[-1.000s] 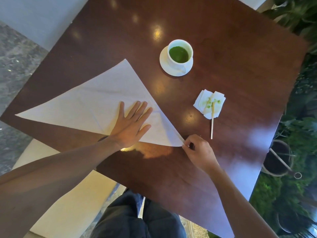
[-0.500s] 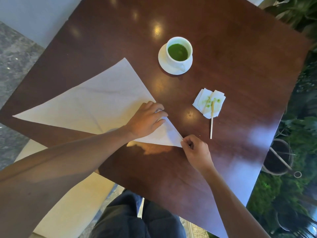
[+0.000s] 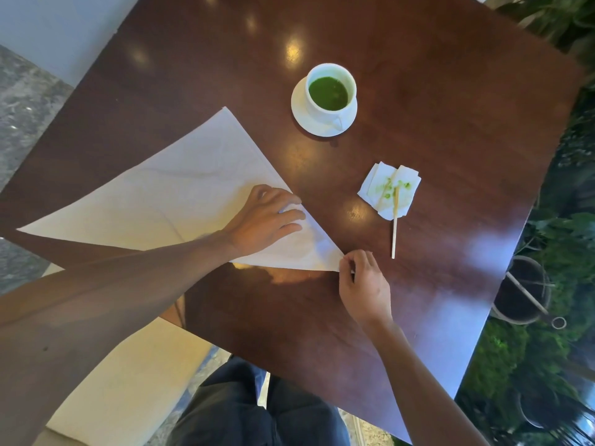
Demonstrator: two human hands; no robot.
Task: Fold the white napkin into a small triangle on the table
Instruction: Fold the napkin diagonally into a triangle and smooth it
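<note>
- Head view: large white cloth napkin (image 3: pixel 180 201) folded into 1 big triangle, flat on dark brown wooden table (image 3: pixel 434 130), left of centre
- Left hand (image 3: pixel 264 220) rests on napkin near its right edge, fingers (image 3: pixel 291 217) curled, pressing cloth, no clear pinch
- Right hand (image 3: pixel 363 288) pinches napkin's near-right corner, thumb and fingertips closed on it
- White cup of green drink on white saucer (image 3: pixel 325 99) beyond napkin
- Small green-stained paper tissue (image 3: pixel 388 188) with thin wooden stick (image 3: pixel 394 226) lying partly on it, right of napkin
</note>
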